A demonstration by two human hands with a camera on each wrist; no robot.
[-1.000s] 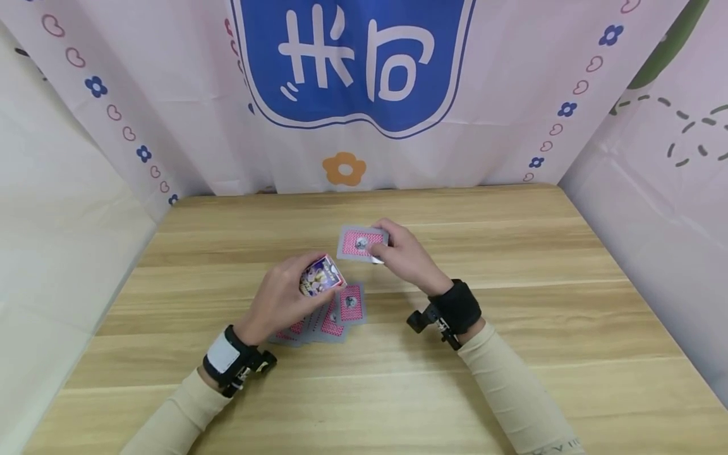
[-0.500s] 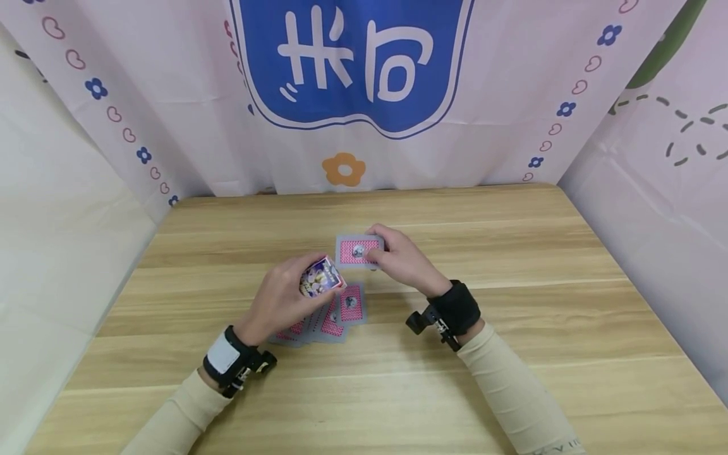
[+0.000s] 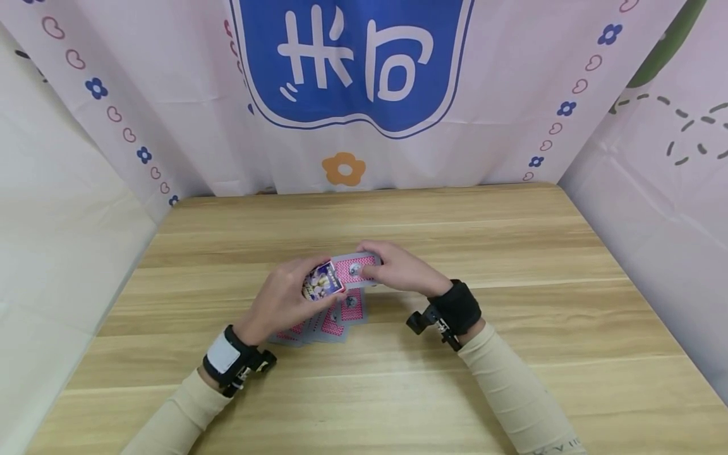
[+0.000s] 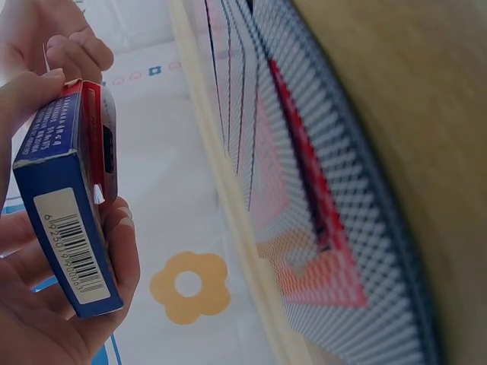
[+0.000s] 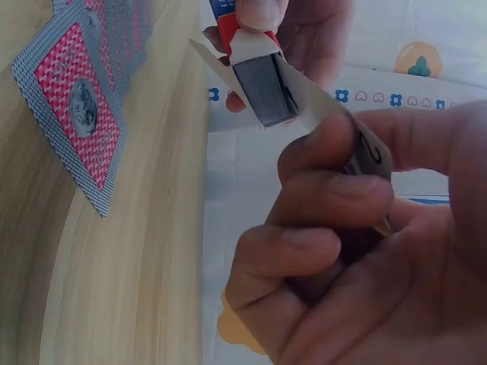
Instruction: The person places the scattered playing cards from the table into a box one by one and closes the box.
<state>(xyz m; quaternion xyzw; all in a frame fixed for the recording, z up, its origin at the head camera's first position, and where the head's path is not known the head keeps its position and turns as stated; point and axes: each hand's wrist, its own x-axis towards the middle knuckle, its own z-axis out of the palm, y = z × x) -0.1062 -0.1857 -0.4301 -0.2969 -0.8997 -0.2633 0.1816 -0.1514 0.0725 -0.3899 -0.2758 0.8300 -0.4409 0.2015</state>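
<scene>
Above the table (image 3: 421, 385), card (image 3: 349, 269) at open box (image 3: 322, 282)
Left hand (image 3: 280, 292) grips box; right hand (image 3: 402, 269) pinches card; loose cards (image 3: 332, 323) lie below.

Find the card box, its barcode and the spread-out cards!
Card box (image 3: 322, 282), head view: its picture side.
Barcode (image 4: 74, 255), left wrist view: middle of its stripes.
Spread-out cards (image 5: 82, 108), right wrist view: nearest card's back.

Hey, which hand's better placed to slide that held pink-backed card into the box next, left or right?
Probably the right hand: it pinches the card right at the open end of the box, while the left hand is busy gripping the box.
</scene>
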